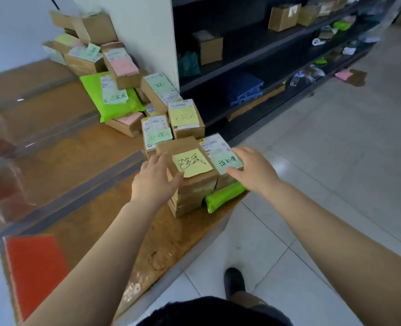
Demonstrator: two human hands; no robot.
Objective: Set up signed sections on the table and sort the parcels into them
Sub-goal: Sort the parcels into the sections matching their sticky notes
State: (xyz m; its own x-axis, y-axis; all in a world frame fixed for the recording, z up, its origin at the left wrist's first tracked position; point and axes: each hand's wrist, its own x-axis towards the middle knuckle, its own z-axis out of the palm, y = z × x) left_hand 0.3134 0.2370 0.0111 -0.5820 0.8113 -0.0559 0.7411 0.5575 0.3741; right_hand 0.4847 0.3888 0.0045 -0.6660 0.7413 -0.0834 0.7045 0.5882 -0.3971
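A stack of brown cardboard parcels stands at the table's near right edge. Its top parcel [190, 156] carries a yellow sticky note [192, 164] with handwriting. My left hand [154, 177] lies against that parcel's left side, fingers straight and thumb at its front corner. Beside it a parcel with a pale green note [226, 161] sits over a lime green mailer [225, 195]. My right hand [251, 168] rests on the green note's right edge, fingers extended. More labelled parcels [157, 131] crowd behind.
A lime green mailer [111, 97] and stacked boxes [122, 67] pile up against the white pillar. Grey strips [81, 191] cross the wooden table [96, 229]. An orange notebook [36, 271] lies near left. Dark shelving [253, 67] with boxes stands right, above tiled floor.
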